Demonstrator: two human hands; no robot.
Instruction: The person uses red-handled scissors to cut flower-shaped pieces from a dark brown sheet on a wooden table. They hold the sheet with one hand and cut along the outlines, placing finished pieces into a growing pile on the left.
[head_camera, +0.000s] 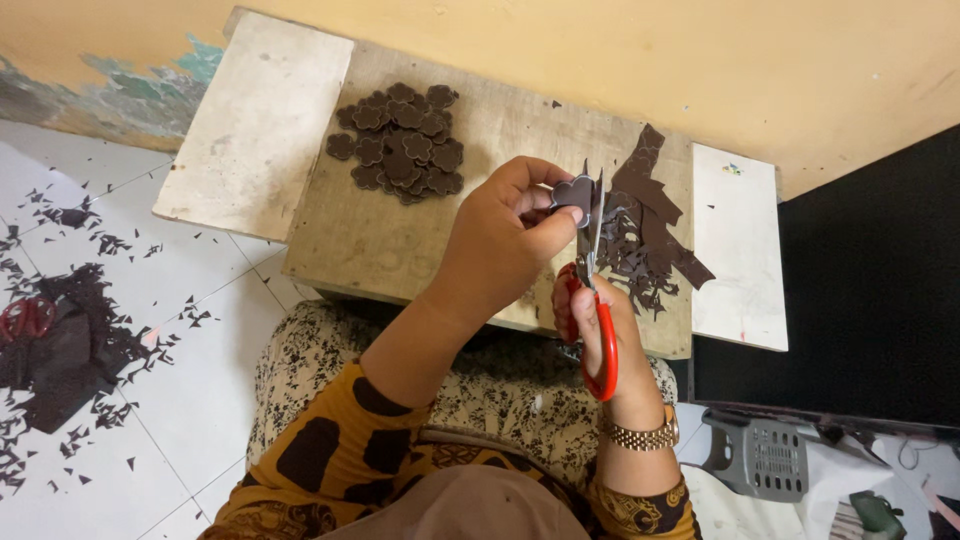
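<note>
Scissors (592, 300) in the right hand (600, 325) trim a brown flower piece (572, 192), at two o'clock on the surface (400, 250), pinched by left fingers (556, 222); best to turn the piece, not the blades.

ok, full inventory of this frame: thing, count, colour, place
board: one, tan, across the lap
cut shapes: a pile, dark brown, upper left of board
offcuts: a heap, dark brown, right side of board
white panels: two, at either end of board
scraps: many, dark, on the white floor tiles, left
grey plastic piece: one, lower right
watch: one, gold, right wrist
scissors: one pair, red handles, in right hand
piece: one, dark brown, pinched in left hand
left hand: holds piece
right hand: grips scissors
</note>
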